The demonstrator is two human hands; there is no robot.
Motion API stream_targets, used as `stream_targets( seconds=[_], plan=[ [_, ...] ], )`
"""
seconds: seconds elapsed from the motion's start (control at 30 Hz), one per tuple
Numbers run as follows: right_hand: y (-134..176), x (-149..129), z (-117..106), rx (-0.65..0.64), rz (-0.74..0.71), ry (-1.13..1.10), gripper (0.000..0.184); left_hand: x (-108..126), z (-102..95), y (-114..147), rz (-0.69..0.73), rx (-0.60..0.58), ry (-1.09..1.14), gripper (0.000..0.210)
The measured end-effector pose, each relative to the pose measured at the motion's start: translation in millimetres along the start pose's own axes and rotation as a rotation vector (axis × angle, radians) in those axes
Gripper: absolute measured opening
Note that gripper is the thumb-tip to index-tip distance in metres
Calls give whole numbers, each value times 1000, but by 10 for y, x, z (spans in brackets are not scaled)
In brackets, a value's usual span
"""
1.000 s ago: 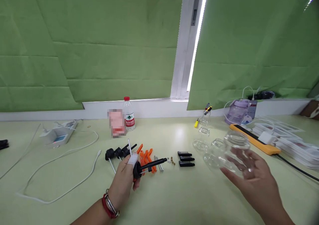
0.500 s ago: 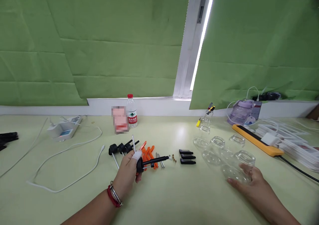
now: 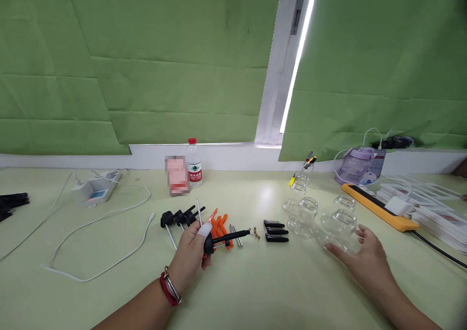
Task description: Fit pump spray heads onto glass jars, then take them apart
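Observation:
My left hand (image 3: 197, 242) is closed around a black part with a long nozzle (image 3: 231, 236); a metal rod (image 3: 199, 211) points up from it, and an orange tip shows by my thumb. My right hand (image 3: 361, 254) wraps the lower side of a clear, wide-necked bottle (image 3: 345, 219), which stands on the table. Against it, to the left and behind, several similar clear bottles (image 3: 303, 218) stand close together. Orange levers (image 3: 221, 225) and metal pins (image 3: 238, 237) lie beyond my left hand. Similar black heads (image 3: 178, 217) with rods lie left of the levers.
Three black handle-like pieces (image 3: 276, 231) and small brown bits (image 3: 257, 233) lie mid-table. A water bottle (image 3: 195, 167) stands at the back. White cable (image 3: 91, 220) loops on the left. An orange power strip (image 3: 377, 207), a purple jug (image 3: 355, 167) and stacked white frames (image 3: 438, 218) are right.
My right hand has slid the clear bottle left and slightly away from me, and neighbouring bottles have shifted left too. My left hand keeps its hold on the black part, nearly still.

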State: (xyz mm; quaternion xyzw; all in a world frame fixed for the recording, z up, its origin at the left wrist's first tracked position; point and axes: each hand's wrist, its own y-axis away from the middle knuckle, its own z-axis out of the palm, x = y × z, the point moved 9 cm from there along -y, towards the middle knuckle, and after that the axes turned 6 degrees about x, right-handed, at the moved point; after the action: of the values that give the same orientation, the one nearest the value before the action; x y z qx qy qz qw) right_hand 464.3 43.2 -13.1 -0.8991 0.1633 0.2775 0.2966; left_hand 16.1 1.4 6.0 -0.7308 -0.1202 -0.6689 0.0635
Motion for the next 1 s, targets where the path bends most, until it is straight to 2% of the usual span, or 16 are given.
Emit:
stream_targets(
  seconds=[0.07,0.1,0.17,0.27,0.33,0.43,0.5,0.57,0.63,0.7,0.77,0.8,0.87,0.93,1.0],
  plan=[
    [79,-226,-245,159,-89,24,99,2,14,14,-2,-7,-11,29],
    [156,-423,-356,225,-198,20,94,4,31,26,-5,-19,-14,29],
    [426,-938,-518,307,-534,-39,79,9,91,68,-17,-71,-13,31],
    [1009,-1641,-507,202,-1041,-135,51,23,236,179,-49,-197,22,30],
    [1367,-1961,-422,117,-1274,-130,41,32,327,266,-69,-270,53,31],
    [1739,-2275,-291,5,-1498,-141,36,27,427,372,-89,-349,86,34],
    [1836,-2411,-214,-95,-1539,-172,38,12,464,409,-95,-392,105,35],
    [1852,-2513,-198,-153,-1539,-222,39,40,443,400,-44,-401,122,36],
    [1754,-2588,-226,-171,-1453,-266,36,149,321,349,101,-329,109,36],
    [1574,-2630,-253,-221,-1293,-317,29,318,138,321,302,-201,49,34],
    [1382,-2626,-207,-377,-1092,-380,22,477,18,359,476,-119,-41,29],
    [1304,-2600,-134,-500,-975,-405,22,536,12,396,539,-121,-89,29],
    [1222,-2508,59,-753,-746,-442,29,574,107,468,593,-206,-198,35],
    [1236,-2408,255,-959,-574,-491,34,482,273,503,533,-338,-311,41],
    [1289,-2321,434,-1085,-463,-546,34,324,396,479,410,-417,-383,30]
  ],
)
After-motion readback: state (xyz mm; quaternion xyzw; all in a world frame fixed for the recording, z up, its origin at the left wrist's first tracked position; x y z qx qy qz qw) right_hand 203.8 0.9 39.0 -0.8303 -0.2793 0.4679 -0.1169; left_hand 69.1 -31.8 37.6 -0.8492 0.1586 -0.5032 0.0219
